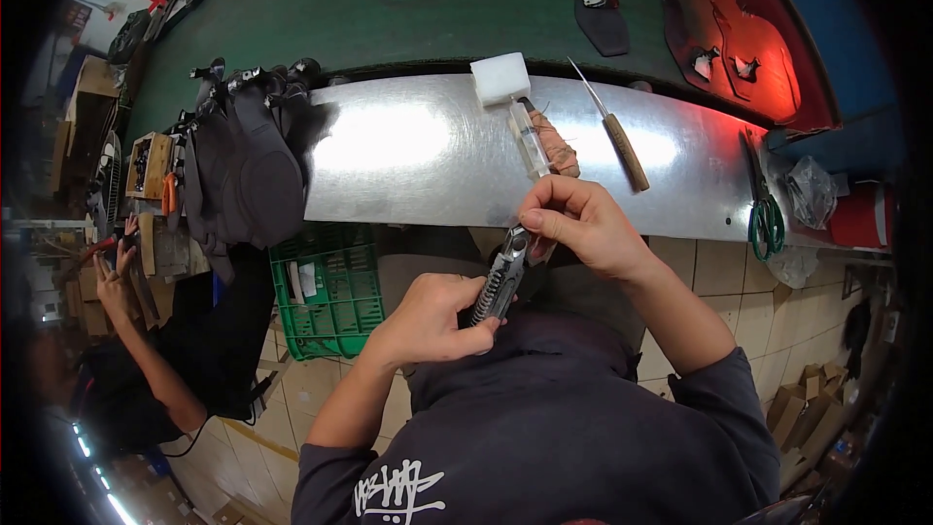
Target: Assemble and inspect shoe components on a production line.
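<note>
My left hand (432, 319) is closed around a grey metal hand tool (501, 282) with a coil spring along its side. The tool is held tilted over my lap, just off the near edge of the metal table. My right hand (583, 224) is at the tool's upper end, thumb and forefinger pinched together; what lies between them, if anything, is too small to tell. Beyond my right hand, a clear syringe-like tube (530, 144) lies beside a tan wrapped bundle (556, 144). A white block (501, 79) touches the tube's far end.
An awl (623, 148) with a wooden handle and green-handled scissors (766, 222) lie to the right. Dark sandal-like uppers (255, 170) pile up at left; more ride the green conveyor belt (428, 5). A green crate (326, 297) stands below. A co-worker's hand (112, 282) shows far left.
</note>
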Tool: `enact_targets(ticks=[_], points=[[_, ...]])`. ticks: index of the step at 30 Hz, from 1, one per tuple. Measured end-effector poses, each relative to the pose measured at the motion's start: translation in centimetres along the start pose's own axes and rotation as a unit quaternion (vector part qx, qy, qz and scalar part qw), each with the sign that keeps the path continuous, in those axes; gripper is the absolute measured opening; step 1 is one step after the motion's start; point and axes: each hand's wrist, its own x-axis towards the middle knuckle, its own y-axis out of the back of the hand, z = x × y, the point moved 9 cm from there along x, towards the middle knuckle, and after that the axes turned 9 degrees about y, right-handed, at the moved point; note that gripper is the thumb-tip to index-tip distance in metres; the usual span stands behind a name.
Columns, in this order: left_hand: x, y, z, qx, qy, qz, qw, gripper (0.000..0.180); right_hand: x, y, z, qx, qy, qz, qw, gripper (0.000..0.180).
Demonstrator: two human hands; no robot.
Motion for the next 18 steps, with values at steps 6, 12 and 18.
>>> enact_targets(ticks=[6,12,18], points=[[0.24,-0.09,0.13,-0.034,0.015,-0.023,0.999,0.034,-0.36,0.00,0.67,0.021,0.010,0.033,0.999,0.016],[0.32,-0.55,-0.06,-0.067,0.037,-0.041,0.996,0.035,-0.50,0.42,0.79,0.012,-0.007,0.043,0.999,0.017],[0.31,-0.76,-0.06,-0.071,0.051,-0.043,0.995,0.037,-0.61,0.53,0.77,0.019,-0.009,0.044,0.999,0.017]])
